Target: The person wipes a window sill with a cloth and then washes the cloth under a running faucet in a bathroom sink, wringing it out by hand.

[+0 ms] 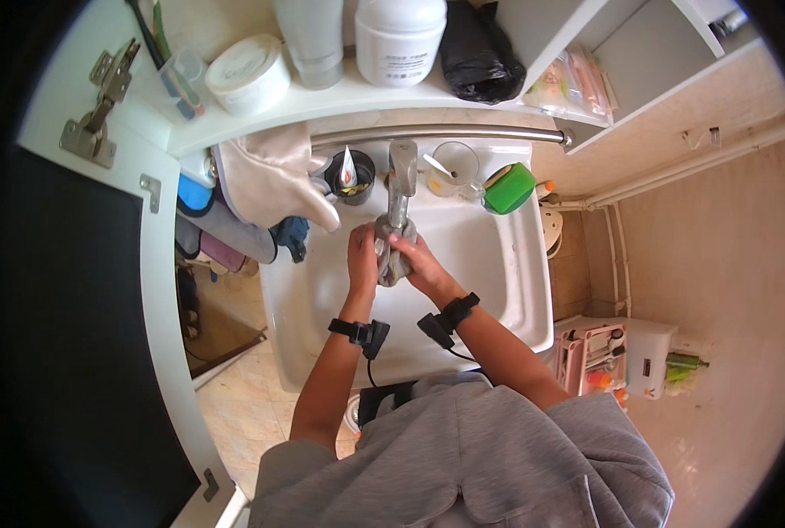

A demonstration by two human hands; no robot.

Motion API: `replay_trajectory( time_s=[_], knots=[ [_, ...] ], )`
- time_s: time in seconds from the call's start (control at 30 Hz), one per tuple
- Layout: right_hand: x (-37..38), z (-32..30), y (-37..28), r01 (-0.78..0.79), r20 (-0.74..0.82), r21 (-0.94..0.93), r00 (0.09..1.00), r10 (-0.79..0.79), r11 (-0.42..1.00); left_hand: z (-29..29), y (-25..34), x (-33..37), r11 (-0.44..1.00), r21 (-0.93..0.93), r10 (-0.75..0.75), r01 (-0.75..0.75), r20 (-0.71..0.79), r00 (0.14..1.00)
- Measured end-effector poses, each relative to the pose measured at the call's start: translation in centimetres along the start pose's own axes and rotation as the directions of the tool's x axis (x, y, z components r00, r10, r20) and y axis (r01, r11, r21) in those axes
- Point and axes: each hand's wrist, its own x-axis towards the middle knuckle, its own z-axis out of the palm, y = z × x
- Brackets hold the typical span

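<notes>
Both of my hands are at the tap, over the white sink. Between them is a bunched wet grey cloth, right under the spout. My left hand is closed against the cloth's left side. On its right side my right hand grips it, the thumb lying over the top. The fingertips of both hands are partly hidden behind the cloth. Each wrist wears a black strap with a small box and a cable.
Behind the tap stand a dark cup, a glass mug and a green soap box. A pale glove-shaped cloth hangs at the left from a metal rail. Above is a shelf with jars; an open cabinet door stands left.
</notes>
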Motion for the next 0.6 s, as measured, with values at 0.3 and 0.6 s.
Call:
replay_trajectory(
  time_s=[0.3,0.6],
  knots=[
    [2.9,-0.7,3.5,0.120,-0.549,-0.365,0.773,-0.318,0.923,2.0,-2.4,-0.4,0.946,0.308,0.134,-0.102,-0.082,0.988],
    [2.6,-1.0,-0.5,0.141,-0.392,0.020,0.912,-0.122,0.990,2.1,-2.1,2.7,0.991,0.072,-0.124,0.116,0.127,0.984]
  ],
)
